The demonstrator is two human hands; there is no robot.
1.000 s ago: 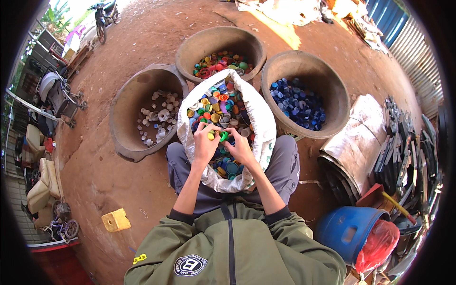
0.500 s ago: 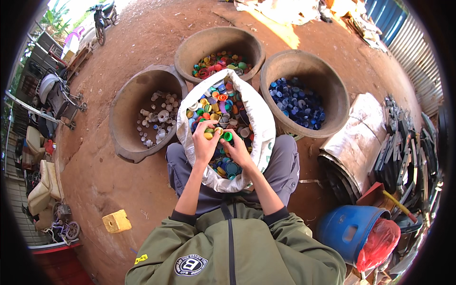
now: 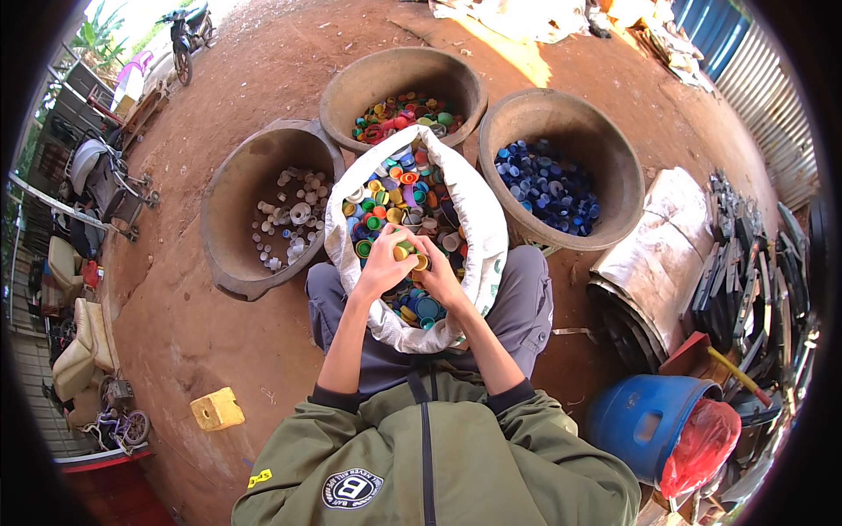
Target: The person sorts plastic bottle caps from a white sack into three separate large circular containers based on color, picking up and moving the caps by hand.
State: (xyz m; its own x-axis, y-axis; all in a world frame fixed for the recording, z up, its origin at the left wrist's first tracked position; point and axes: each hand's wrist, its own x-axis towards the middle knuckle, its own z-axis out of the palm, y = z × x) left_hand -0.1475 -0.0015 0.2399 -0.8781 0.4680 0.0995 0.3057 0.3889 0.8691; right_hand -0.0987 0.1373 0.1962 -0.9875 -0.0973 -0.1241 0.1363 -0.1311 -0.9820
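Seated person, head view. Open white woven sack point(image 3: 488, 230) of mixed-colour plastic bottle caps point(image 3: 399, 195) rests on lap. Left hand point(image 3: 383, 265) & right hand point(image 3: 441, 279) meet over sack's near half, fingers curled, pinching small yellow and orange caps point(image 3: 409, 254) betw. fingertips. Beyond sack: three round clay-brown basins, w/ white caps point(image 3: 292, 219) at left, mixed caps point(image 3: 399, 111) centre, blue caps point(image 3: 548, 182) right. Blue plastic drum point(image 3: 638, 425) lower right.

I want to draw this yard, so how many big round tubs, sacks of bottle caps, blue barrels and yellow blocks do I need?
Big round tubs: 3 (white caps, mixed colours, blue caps)
White sack of mixed caps: 1
Blue barrel: 1
Yellow block: 1
Total: 6
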